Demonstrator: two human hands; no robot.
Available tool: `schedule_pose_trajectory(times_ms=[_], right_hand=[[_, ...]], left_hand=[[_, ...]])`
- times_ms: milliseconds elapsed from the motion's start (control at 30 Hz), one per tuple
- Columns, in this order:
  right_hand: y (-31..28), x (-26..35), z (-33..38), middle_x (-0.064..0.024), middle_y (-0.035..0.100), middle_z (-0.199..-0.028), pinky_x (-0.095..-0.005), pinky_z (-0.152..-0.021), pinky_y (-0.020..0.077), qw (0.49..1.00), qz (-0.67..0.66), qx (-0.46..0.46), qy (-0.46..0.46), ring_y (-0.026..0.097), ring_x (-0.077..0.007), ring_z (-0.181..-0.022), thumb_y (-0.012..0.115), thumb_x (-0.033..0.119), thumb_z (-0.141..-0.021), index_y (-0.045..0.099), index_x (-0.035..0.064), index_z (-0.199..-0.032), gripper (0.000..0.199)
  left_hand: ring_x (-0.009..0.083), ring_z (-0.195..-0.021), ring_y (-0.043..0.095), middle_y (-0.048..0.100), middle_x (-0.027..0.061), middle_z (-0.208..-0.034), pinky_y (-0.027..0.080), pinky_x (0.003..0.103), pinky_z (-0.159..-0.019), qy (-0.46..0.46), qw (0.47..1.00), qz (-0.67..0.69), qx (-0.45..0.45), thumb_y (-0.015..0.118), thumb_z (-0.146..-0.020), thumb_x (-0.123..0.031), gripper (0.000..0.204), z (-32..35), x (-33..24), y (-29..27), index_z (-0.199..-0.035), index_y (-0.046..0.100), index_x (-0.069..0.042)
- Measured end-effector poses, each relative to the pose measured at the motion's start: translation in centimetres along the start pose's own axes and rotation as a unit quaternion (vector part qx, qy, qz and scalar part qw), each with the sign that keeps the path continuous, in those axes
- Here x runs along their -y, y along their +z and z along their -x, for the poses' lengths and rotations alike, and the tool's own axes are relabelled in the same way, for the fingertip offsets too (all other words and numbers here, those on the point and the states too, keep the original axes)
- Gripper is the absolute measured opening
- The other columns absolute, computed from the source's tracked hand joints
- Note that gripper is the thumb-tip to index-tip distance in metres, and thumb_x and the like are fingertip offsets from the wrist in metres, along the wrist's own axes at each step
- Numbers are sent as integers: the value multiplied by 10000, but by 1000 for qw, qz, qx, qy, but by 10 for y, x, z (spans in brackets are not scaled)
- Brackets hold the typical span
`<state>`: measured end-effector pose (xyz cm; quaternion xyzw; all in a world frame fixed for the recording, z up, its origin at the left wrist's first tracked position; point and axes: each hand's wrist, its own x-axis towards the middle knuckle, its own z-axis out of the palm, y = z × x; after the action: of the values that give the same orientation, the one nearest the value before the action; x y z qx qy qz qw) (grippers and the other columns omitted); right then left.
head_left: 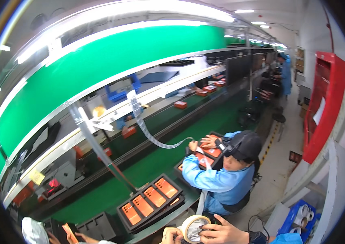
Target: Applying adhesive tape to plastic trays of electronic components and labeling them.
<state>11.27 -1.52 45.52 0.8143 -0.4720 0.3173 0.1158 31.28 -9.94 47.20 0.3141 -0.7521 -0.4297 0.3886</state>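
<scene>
Both hands grip a tape roll (194, 227) at the frame's lower edge: right hand (225, 232) wrapping its side, left hand (171, 236) pinching opposite, near stacked trays (151, 203). Loose tape could likely stick to fingers.

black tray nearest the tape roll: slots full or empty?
Full on the top layer. The black tray shows four orange pieces, one in each visible slot. It lies on the green bench, just left of the tape roll.
</scene>
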Motion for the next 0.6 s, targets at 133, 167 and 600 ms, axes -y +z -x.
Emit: schedule_pose_trajectory(times_ms=[133,167,600], right_hand=[[3,23,3,-11,632,-966,-569,-1101,303,999,3,-12,44,604,-196,-1076,616,94,-820,629,129,-907,94],[6,29,5,-11,632,-966,-569,-1101,303,998,8,-10,54,604,-196,-1076,616,94,-820,629,129,-907,94],[61,94,-7,-76,626,-817,-527,-1046,385,981,-103,4,164,606,-254,-852,659,80,-757,642,55,-839,87]], left_hand=[[272,-760,476,462,132,-855,425,336,-733,-13,1000,15,21,462,-946,2,28,10,13,-2,-933,481,-13],[272,-760,476,462,132,-855,425,336,-733,-13,999,20,31,462,-946,2,28,14,19,-2,-933,481,-13],[349,-916,503,501,197,-1000,421,388,-846,-74,993,86,-31,483,-885,75,159,58,90,-18,-1025,502,2]])
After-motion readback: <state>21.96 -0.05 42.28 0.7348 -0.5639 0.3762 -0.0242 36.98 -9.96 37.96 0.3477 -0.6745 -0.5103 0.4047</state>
